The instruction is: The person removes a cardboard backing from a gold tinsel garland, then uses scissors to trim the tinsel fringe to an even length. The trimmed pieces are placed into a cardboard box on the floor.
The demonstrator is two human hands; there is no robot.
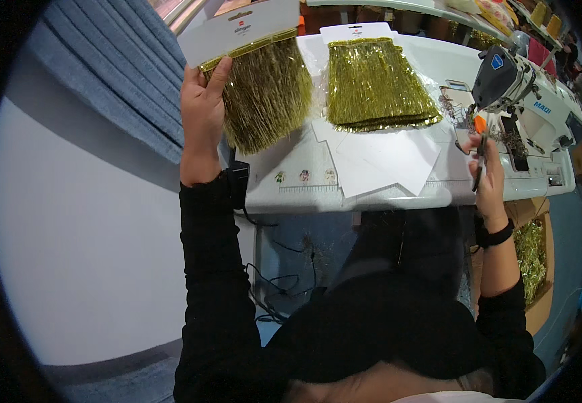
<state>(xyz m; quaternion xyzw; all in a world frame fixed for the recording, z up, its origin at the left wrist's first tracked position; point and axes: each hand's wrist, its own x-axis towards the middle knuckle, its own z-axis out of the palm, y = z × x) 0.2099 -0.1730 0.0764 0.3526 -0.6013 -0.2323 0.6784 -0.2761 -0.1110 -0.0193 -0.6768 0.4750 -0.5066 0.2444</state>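
Note:
My left hand (204,101) pinches a white header card (250,30) with gold tinsel fringe (268,95) hanging from it, raised over the table's left part. A stack of like gold fringe (376,83) with white cards lies flat at the table's back middle. My right hand (490,171), near the sewing machine, holds a dark tool (481,161), seemingly thread snips, with an orange piece (480,124) by its tip. White card sheets (381,156) lie overlapping in front of the stack.
A sewing machine (532,95) stands on the right of the white table (306,199), with tangled thread (512,143) around its needle area. A cardboard box (542,297) of gold tinsel is below right. A blue curtain (115,65) hangs at left. Cables (276,289) lie under the table.

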